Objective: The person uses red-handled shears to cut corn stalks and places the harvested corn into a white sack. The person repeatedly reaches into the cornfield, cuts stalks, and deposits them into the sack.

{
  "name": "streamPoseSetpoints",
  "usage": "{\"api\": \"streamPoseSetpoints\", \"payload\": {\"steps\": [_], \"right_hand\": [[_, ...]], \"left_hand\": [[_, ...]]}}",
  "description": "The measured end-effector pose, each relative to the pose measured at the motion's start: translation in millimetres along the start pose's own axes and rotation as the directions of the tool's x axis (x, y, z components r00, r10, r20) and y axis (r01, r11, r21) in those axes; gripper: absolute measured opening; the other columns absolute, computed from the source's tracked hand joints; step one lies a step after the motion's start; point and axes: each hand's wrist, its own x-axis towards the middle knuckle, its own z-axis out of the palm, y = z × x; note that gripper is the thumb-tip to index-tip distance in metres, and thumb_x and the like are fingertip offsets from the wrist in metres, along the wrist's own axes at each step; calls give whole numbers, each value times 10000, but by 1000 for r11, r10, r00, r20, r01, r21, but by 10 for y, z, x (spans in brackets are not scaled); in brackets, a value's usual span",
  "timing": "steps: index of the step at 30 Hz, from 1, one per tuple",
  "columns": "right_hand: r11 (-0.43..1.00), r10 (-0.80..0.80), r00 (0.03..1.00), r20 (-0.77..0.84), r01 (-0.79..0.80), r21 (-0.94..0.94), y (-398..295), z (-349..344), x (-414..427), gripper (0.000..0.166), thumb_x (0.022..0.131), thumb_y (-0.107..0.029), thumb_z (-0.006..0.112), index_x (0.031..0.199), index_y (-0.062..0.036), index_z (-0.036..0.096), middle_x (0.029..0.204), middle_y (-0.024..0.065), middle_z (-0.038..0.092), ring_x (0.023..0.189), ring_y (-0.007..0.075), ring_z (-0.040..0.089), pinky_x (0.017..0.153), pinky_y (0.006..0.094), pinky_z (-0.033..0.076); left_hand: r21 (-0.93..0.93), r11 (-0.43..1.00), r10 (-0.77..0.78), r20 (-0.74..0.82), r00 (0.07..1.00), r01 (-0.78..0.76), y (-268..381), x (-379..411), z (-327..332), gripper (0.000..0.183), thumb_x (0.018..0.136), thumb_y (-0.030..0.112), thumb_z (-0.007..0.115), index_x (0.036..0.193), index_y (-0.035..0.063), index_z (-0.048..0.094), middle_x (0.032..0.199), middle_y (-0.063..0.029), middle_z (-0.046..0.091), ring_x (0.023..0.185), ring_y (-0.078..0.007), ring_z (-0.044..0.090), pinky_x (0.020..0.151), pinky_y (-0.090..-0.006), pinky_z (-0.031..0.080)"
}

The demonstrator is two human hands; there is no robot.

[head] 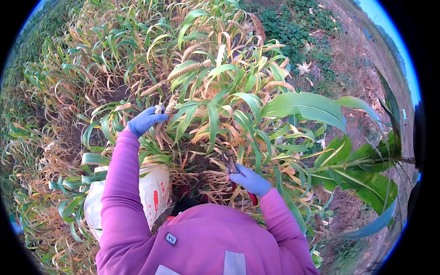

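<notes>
My left hand (146, 121), in a blue glove, is closed around several cut foxtail millet heads (160, 132) that hang below and stick up past the fingers. Lower and to the right, my right hand (250, 180), gloved too, grips red-handled pruning shears (231, 167) whose blades point up and to the left among dry leaves. Beyond both hands, millet heads (185, 71) droop from leafy stalks. A white woven sack (154, 196) with red print stands beneath my left forearm, partly hidden by the sleeve.
Broad green corn leaves (306, 106) reach in from the right, near my right arm. Dense millet plants (103, 68) spread over the left and far side. Low green vines (292, 34) and dry grassy ground (357, 62) lie at the upper right.
</notes>
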Motion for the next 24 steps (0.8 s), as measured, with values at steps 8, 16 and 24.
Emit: {"api": "streamPoseSetpoints", "payload": {"steps": [8,16,24], "right_hand": [[833,-141,987,82,163,-528,-535,475,179,537,903,-403,578,1249,3,519,1022,226,634,940,359,623,852,396,475],[899,-182,982,48,185,-397,-336,419,221,446,911,-374,577,1164,-8,551,861,152,612,776,271,588,766,376,469],[979,-125,982,-143,98,-179,-390,433,100,342,924,-293,572,1123,-14,567,840,96,605,762,171,569,766,319,471]], "left_hand": [[-670,724,-55,185,981,167,-243,-1051,1105,431,874,211,644,1220,-30,555,1148,-130,619,1080,-250,595,978,-391,461],[-674,712,-72,205,976,195,-247,-1190,1491,417,823,286,693,1097,7,549,1114,-163,590,963,-265,607,836,-398,518],[-560,809,-58,223,973,176,69,-1393,1467,404,879,252,641,1176,-8,553,1128,-139,617,902,-184,599,817,-320,504]]}}
